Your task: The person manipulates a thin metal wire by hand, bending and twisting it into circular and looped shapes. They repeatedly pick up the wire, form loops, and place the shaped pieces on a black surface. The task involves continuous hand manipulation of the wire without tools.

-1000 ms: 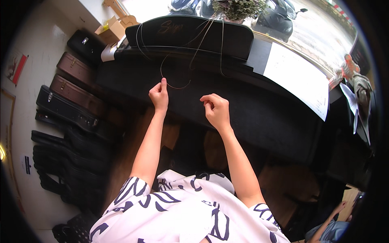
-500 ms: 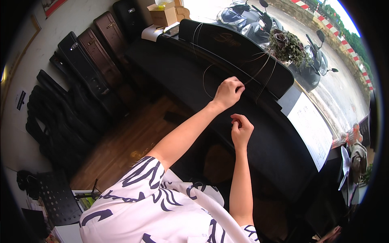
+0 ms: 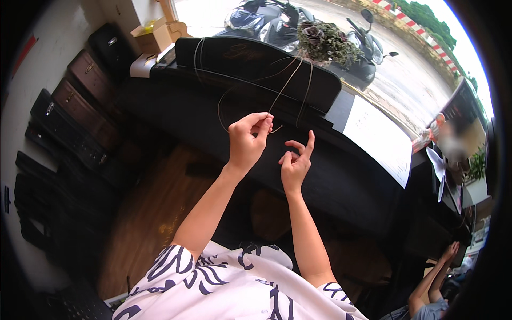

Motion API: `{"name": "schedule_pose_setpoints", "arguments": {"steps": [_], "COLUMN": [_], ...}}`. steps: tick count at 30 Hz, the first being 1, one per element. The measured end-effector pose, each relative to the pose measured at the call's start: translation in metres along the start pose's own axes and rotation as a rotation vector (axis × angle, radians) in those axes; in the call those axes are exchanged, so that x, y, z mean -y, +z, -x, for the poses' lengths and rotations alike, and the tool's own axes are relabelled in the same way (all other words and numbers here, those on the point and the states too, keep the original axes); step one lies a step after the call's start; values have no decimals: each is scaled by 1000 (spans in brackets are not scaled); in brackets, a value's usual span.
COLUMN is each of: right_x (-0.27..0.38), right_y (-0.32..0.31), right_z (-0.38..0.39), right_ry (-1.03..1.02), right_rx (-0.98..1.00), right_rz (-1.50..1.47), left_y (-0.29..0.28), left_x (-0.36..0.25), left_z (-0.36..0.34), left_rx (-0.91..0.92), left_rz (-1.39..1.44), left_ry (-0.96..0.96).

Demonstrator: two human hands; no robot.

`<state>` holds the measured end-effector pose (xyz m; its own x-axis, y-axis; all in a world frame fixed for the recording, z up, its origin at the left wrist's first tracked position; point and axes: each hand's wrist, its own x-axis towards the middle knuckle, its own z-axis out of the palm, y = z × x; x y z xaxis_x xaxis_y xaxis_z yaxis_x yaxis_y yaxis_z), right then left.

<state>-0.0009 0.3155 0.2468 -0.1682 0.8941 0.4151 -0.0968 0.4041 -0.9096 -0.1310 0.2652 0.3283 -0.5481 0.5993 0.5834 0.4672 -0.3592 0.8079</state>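
My left hand (image 3: 247, 141) is closed in a pinch on a thin, pale string (image 3: 287, 84). The string runs up from my fingers to the top edge of a black upright board (image 3: 240, 64), and a short end curls out beside my fingertips. To its right, my right hand (image 3: 296, 164) is raised with the index finger stretched out and the others bent; I see nothing in it. Both hands are above a long black surface (image 3: 186, 104). More loops of thin string hang over the board, one at its left part and one to the right.
A bunch of dried flowers (image 3: 325, 42) sits behind the board. White paper sheets (image 3: 378, 140) lie at the right, a cardboard box (image 3: 152, 36) at the far left. Several instrument cases (image 3: 69, 130) line the left wall. Another person's arms (image 3: 440, 272) show at lower right.
My view has shifted to the right. My left hand has come back nearer me, drawing the string along. My right index finger has straightened. Another person's arms now show more at lower right.
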Motion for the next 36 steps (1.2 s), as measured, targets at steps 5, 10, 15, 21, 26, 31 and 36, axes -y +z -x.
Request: {"name": "schedule_pose_setpoints", "arguments": {"steps": [5,10,15,21,26,31,36], "right_x": [3,-1,3,23,36,47,66], "right_y": [-1,0,-3,-5,-6,-29,-47], "right_z": [-1,0,0,9,30,34,51], "right_ry": [36,37,45,-411,-120,17,-75], "right_rx": [30,38,48,101,346,303,325], "right_rz": [34,41,-15,239,5,-26,-99], "left_y": [-7,-16,-23,-19,-4,11,27], "left_x": [-21,-39,-45,-26,-23,-29,-8], "left_z": [5,9,22,48,54,3,-123], "left_rx": [13,21,16,78,195,255,15], "left_rz": [31,72,145,215,174,-9,-571], "left_ry": [17,-7,-72,-173,-166,4,496]}}
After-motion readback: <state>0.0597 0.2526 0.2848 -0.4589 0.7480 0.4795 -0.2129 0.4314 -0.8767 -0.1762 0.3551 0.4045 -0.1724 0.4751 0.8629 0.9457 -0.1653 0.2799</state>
